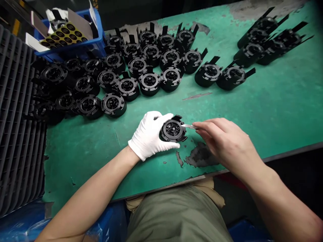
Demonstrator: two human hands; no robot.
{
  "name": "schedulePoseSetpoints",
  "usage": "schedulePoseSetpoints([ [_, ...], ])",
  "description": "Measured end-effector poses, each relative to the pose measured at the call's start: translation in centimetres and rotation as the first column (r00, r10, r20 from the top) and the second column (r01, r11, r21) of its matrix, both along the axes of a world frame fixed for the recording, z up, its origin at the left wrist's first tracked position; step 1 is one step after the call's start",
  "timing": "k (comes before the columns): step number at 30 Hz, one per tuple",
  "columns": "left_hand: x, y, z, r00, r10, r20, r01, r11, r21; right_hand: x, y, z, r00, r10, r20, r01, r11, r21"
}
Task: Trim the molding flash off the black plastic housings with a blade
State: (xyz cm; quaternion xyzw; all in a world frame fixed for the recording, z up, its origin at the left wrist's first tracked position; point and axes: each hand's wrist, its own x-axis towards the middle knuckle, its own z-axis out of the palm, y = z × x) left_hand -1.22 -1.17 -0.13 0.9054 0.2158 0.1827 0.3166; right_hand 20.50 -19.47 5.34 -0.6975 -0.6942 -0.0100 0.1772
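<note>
My left hand [151, 136], in a white glove, is wrapped round a black round plastic housing [173, 130] above the front part of the green table. The ringed face of the housing points up at me. Bare and coming from the right, my right hand [222, 137] pinches a thin metal blade [188, 126], which looks like a small knife or a pair of tweezers. Its tip reaches the right rim of the housing. My right fingers cover the rest of this tool.
Many similar black housings [150, 82] stand at the back left, with more at the back right [252, 52]. A blue bin [101, 40] holds a yellow sheet of round black stickers [64, 35]. Stacked grey trays [17, 117] border the worn green table [83, 161] on the left.
</note>
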Motion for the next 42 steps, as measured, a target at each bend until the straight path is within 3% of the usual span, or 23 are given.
schedulePoseSetpoints([
  [14,0.1,0.3,-0.1,0.998,-0.06,-0.016,0.06,0.998,-0.013,0.8,1.6,-0.3,0.996,0.091,0.025,-0.09,0.994,-0.056],
  [20,0.2,0.3,-0.2,0.998,-0.061,-0.008,0.061,0.998,0.006,1.3,2.1,-0.2,0.982,0.136,0.133,-0.123,0.987,-0.102],
  [29,0.4,0.3,0.2,0.998,-0.057,-0.012,0.057,0.998,-0.014,0.7,1.2,0.3,0.985,0.14,0.104,-0.129,0.986,-0.106],
  [36,0.4,0.2,0.0,0.998,-0.059,0.009,0.059,0.998,0.01,-0.6,0.7,1.1,0.96,0.136,0.243,-0.115,0.989,-0.097],
  [42,0.4,0.3,0.0,0.999,-0.053,0.002,0.053,0.999,0.007,-1.2,0.4,1.2,0.956,0.158,0.245,-0.135,0.985,-0.11],
])
